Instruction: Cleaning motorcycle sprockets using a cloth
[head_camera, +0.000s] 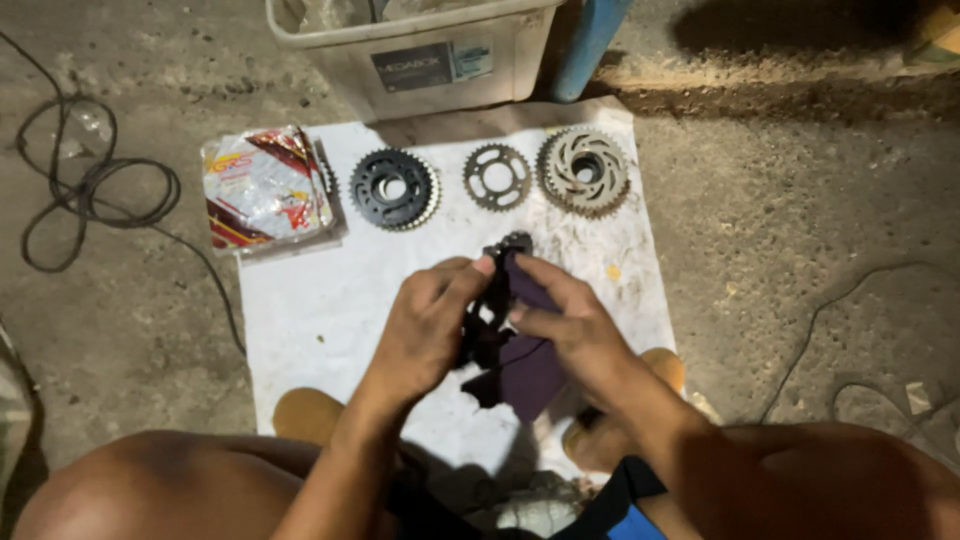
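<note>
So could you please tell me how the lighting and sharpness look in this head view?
Head view: light falls brightest on the white sheet and three sprockets; corners and floor darken; the thighs lie in shadow below. Left hand and right hand look slightly soft; the dark cloth shows little detail.

Bare arms and knees, blue-trimmed black shorts (615, 500).

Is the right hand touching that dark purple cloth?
Touching: the head view shows the right hand with fingers pressed on the dark purple cloth.
</note>
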